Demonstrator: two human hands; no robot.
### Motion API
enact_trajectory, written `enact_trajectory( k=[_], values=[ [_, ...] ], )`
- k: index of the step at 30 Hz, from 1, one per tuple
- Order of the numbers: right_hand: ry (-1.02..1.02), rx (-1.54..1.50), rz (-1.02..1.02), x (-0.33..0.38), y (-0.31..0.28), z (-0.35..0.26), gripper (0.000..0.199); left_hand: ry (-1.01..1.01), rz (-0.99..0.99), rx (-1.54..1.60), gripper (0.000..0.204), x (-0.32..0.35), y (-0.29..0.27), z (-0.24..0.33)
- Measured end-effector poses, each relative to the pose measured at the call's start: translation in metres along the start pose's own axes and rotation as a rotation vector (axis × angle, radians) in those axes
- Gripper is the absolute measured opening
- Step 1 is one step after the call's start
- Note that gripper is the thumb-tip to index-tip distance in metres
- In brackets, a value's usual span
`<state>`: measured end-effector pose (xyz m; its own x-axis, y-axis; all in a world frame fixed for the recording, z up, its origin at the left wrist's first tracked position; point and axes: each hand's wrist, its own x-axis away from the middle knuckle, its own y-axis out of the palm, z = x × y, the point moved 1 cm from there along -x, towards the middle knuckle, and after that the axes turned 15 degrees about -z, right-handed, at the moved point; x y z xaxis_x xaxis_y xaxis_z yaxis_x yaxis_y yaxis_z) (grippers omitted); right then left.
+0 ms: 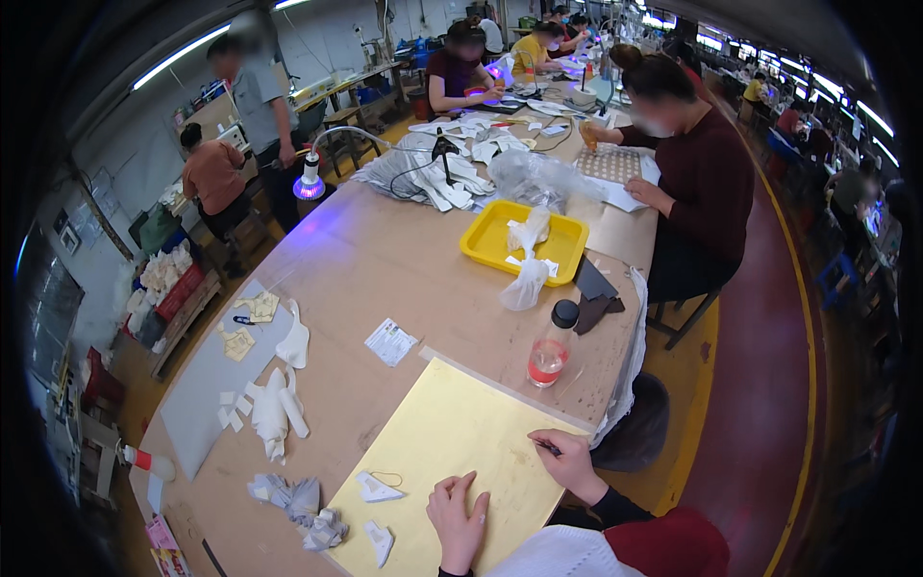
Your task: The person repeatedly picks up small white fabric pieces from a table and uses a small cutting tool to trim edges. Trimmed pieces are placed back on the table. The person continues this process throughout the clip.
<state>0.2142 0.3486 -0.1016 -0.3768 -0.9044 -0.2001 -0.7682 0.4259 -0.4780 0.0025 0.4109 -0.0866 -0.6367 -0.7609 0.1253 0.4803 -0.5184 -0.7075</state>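
Note:
My left hand (pixel 456 516) rests on a pale yellow sheet (pixel 413 433), its fingers apart and nothing in them. To its right, over the sheet's right side, my right hand (pixel 569 460) is closed on a small dark pen-like tool (pixel 548 447), whose tip is too small to make out. Left of my left hand lie a white cut piece (pixel 378 488), with a thin loop beside it, and a second white piece (pixel 381 544) nearer to me. Both lie flat near the sheet's left edge.
A clear bottle with black cap (pixel 549 356) stands beyond the sheet. Farther off is a yellow tray (pixel 471 247) holding plastic bags. Grey bundles (pixel 300 505) and white pieces (pixel 277 413) lie leftward. A co-worker (pixel 707 183) sits at the far right side.

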Motion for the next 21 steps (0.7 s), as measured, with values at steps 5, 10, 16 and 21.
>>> enact_trajectory(
  k=[5, 10, 16, 21],
  values=[
    [-0.006, 0.014, 0.000, 0.000, -0.002, -0.002, 0.017, -0.015, -0.004, 0.046, 0.042, 0.001, -0.001, 0.004],
    [-0.004, -0.024, 0.006, 0.000, 0.000, 0.001, 0.015, 0.026, 0.045, -0.025, 0.041, 0.001, 0.003, 0.001],
    [-0.016, -0.022, -0.004, -0.004, 0.002, 0.000, 0.014, 0.054, 0.099, -0.059, 0.041, 0.001, 0.003, 0.003],
    [-0.029, -0.014, -0.009, 0.003, 0.004, 0.001, 0.014, 0.062, 0.104, -0.040, 0.038, 0.011, 0.006, 0.002]
  ],
)
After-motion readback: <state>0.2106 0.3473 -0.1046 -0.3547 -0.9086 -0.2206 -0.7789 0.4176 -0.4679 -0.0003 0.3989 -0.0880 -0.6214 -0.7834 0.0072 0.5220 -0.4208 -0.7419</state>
